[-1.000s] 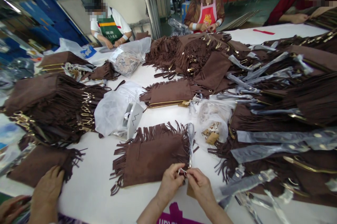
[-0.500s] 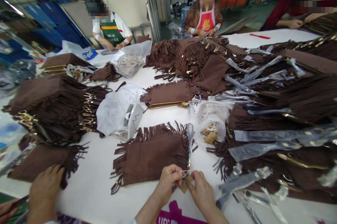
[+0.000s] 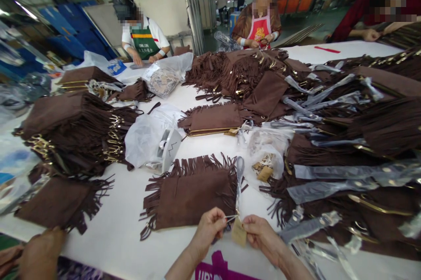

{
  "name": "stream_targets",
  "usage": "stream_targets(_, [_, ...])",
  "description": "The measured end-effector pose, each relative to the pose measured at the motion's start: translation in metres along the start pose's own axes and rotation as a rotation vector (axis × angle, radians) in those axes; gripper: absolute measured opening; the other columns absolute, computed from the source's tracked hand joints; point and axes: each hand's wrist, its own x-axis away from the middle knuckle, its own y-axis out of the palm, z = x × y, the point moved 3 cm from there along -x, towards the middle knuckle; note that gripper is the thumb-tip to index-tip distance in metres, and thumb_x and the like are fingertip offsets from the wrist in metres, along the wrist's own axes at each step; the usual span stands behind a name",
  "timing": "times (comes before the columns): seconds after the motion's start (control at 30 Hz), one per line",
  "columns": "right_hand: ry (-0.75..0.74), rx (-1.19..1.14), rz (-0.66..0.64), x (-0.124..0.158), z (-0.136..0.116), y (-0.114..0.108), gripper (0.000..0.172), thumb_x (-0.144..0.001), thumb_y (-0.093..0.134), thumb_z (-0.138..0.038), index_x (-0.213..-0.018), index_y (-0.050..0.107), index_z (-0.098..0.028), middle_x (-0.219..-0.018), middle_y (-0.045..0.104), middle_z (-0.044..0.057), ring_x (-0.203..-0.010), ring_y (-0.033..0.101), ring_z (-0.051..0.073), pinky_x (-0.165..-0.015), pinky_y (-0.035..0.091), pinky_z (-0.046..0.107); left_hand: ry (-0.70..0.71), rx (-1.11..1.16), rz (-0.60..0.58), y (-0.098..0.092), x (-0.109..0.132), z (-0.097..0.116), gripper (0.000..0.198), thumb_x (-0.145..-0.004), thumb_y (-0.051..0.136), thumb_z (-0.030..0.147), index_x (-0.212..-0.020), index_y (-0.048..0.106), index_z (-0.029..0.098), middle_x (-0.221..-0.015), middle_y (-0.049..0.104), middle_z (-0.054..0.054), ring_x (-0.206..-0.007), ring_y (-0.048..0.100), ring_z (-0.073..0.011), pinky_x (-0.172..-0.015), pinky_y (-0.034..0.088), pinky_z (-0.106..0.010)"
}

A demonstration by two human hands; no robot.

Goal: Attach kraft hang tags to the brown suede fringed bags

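Note:
A brown fringed pouch (image 3: 194,201) lies flat in front of me, its wrist strap (image 3: 240,179) in clear plastic at the right corner. My left hand (image 3: 212,226) is closed in a pinch on a white string (image 3: 231,217) at the pouch's lower right corner. A tan cardboard tag (image 3: 239,232) hangs between my hands, beside the strap's metal clasp. My right hand (image 3: 259,232) pinches at the tag's right edge; its fingertips partly cover what they grip.
Right of the pouch sits a clear bag of tags (image 3: 265,166). Plastic-wrapped straps (image 3: 335,188) and brown pouches pile up on the right. A stack of fringed pouches (image 3: 66,117) stands left. A neighbour's hand (image 3: 42,251) is at lower left; co-workers sit across the table.
My right hand has moved slightly right and the tag now hangs face-on, more fully visible. The string is drawn straighter. The neighbour's hand at left has come off the left pouch's fringe, moving down.

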Motion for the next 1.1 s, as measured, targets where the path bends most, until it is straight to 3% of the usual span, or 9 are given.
stream_targets(0.2, [0.003, -0.223, 0.085, 0.000, 0.009, 0.014, 0.030, -0.047, 0.069, -0.033, -0.060, 0.047, -0.018, -0.044, 0.053, -0.005, -0.041, 0.045, 0.007, -0.044, 0.028, 0.018, 0.010, -0.110, -0.079, 0.004, 0.015, -0.014, 0.032, -0.063, 0.060, 0.047, -0.065, 0.048, 0.017, -0.044, 0.044, 0.008, -0.036, 0.038, -0.0056, -0.039, 0.029, -0.018])
stream_targets(0.33, [-0.019, -0.302, 0.155, -0.002, 0.018, 0.016, 0.032, -0.047, 0.070, -0.035, -0.061, 0.048, -0.018, -0.045, 0.054, -0.004, -0.043, 0.047, 0.008, -0.047, 0.033, 0.019, -0.026, -0.126, -0.143, 0.012, 0.026, -0.021, 0.034, -0.062, 0.058, 0.048, -0.073, 0.055, 0.016, -0.059, 0.054, 0.002, -0.042, 0.047, -0.0078, -0.044, 0.035, -0.020])
stream_targets(0.43, [-0.040, -0.338, 0.175, -0.002, 0.022, 0.018, 0.031, -0.048, 0.069, -0.036, -0.061, 0.048, -0.017, -0.045, 0.052, -0.005, -0.041, 0.043, 0.006, -0.045, 0.032, 0.018, -0.054, -0.188, -0.241, 0.022, 0.035, -0.020, 0.041, -0.064, 0.056, 0.047, -0.088, 0.063, 0.015, -0.060, 0.055, 0.000, -0.045, 0.046, -0.0085, -0.048, 0.034, -0.022])
stream_targets(0.57, [-0.024, -0.333, 0.141, 0.002, 0.023, 0.020, 0.029, -0.048, 0.068, -0.035, -0.059, 0.048, -0.017, -0.037, 0.038, -0.011, -0.034, 0.027, 0.002, -0.037, 0.016, 0.017, -0.023, -0.171, -0.338, 0.030, 0.040, -0.019, 0.054, -0.060, 0.062, 0.043, -0.107, 0.061, 0.017, -0.051, 0.046, 0.003, -0.041, 0.029, -0.0055, -0.045, 0.025, -0.021])
stream_targets(0.63, [-0.003, -0.317, 0.103, 0.005, 0.023, 0.020, 0.028, -0.048, 0.068, -0.034, -0.058, 0.048, -0.017, -0.035, 0.032, -0.012, -0.032, 0.021, 0.002, -0.036, 0.011, 0.018, -0.013, -0.076, -0.292, 0.029, 0.037, -0.020, 0.060, -0.056, 0.065, 0.046, -0.108, 0.061, 0.017, -0.056, 0.051, 0.002, -0.044, 0.035, -0.0066, -0.047, 0.027, -0.021])
stream_targets(0.7, [0.013, -0.295, 0.062, 0.007, 0.023, 0.021, 0.027, -0.048, 0.068, -0.033, -0.057, 0.049, -0.016, -0.035, 0.033, -0.011, -0.032, 0.022, 0.002, -0.036, 0.011, 0.018, -0.028, 0.008, -0.169, 0.024, 0.032, -0.022, 0.059, -0.057, 0.064, 0.050, -0.105, 0.063, 0.017, -0.066, 0.058, -0.003, -0.051, 0.046, -0.0106, -0.050, 0.033, -0.022])
stream_targets(0.87, [-0.036, -0.245, 0.082, 0.007, 0.025, 0.018, 0.027, -0.052, 0.068, -0.036, -0.060, 0.052, -0.016, -0.043, 0.049, -0.006, -0.032, 0.031, 0.002, -0.036, 0.015, 0.017, -0.049, -0.037, 0.100, 0.007, 0.025, -0.026, 0.039, -0.059, 0.062, 0.039, -0.087, 0.070, 0.013, -0.060, 0.061, -0.005, -0.053, 0.048, -0.0123, -0.053, 0.035, -0.024])
stream_targets(0.97, [-0.081, -0.250, 0.177, 0.003, 0.029, 0.008, 0.028, -0.052, 0.069, -0.037, -0.066, 0.054, -0.017, -0.056, 0.058, -0.005, -0.037, 0.041, 0.004, -0.037, 0.022, 0.016, -0.010, -0.144, 0.166, -0.013, 0.033, -0.029, 0.030, -0.061, 0.060, 0.035, -0.082, 0.072, 0.017, -0.064, 0.063, -0.005, -0.057, 0.050, -0.0138, -0.058, 0.038, -0.026])
stream_targets(1.1, [-0.098, -0.228, 0.276, -0.005, 0.038, -0.010, 0.028, -0.051, 0.072, -0.033, -0.071, 0.059, -0.019, -0.050, 0.055, -0.006, -0.047, 0.050, 0.008, -0.042, 0.032, 0.016, 0.123, -0.193, 0.184, -0.048, 0.053, -0.041, 0.026, -0.065, 0.059, 0.039, -0.079, 0.073, 0.022, -0.068, 0.064, -0.004, -0.067, 0.054, -0.0170, -0.065, 0.041, -0.027])
